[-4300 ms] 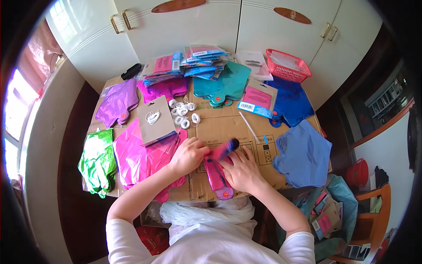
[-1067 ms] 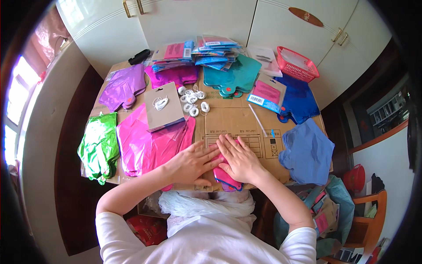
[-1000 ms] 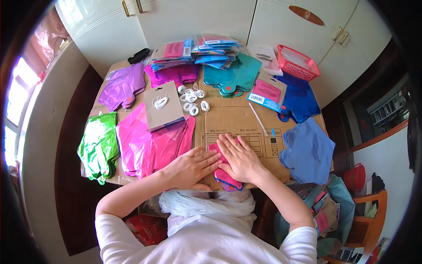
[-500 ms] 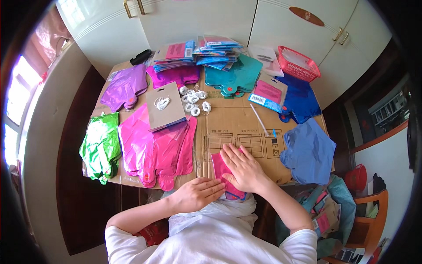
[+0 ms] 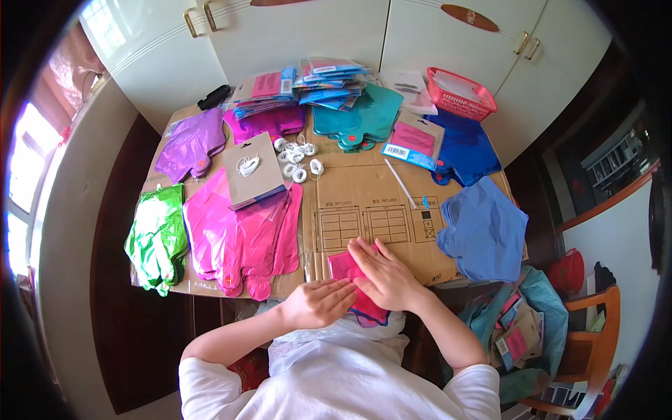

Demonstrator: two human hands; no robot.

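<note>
At the front edge of the cardboard-covered table lies a folded pink foil balloon [image 5: 341,264], with a blue edge showing at its near end. My right hand [image 5: 383,276] rests flat on top of it, fingers stretched toward the far side. From the left, my left hand [image 5: 318,303] reaches its fingertips to the balloon's left side, fingers straight and close together. Neither hand grips anything. Flat pink foil balloons [image 5: 234,245] are piled left of my hands, partly under a cardboard-backed package [image 5: 257,173] with a small white string coil [image 5: 247,166] on it.
Around the cardboard [image 5: 343,185] lie green [image 5: 155,234], purple [image 5: 190,143], teal [image 5: 364,115], dark blue [image 5: 472,150] and light blue [image 5: 486,231] foil balloons. White string coils [image 5: 316,167], a white straw [image 5: 400,183], stacked packages [image 5: 329,87] and a red basket [image 5: 462,94] are farther back.
The whole view has shifted slightly, so the table sits farther left in the picture. Both hands stay on the folded pink balloon, with the left fingers slightly higher along it.
</note>
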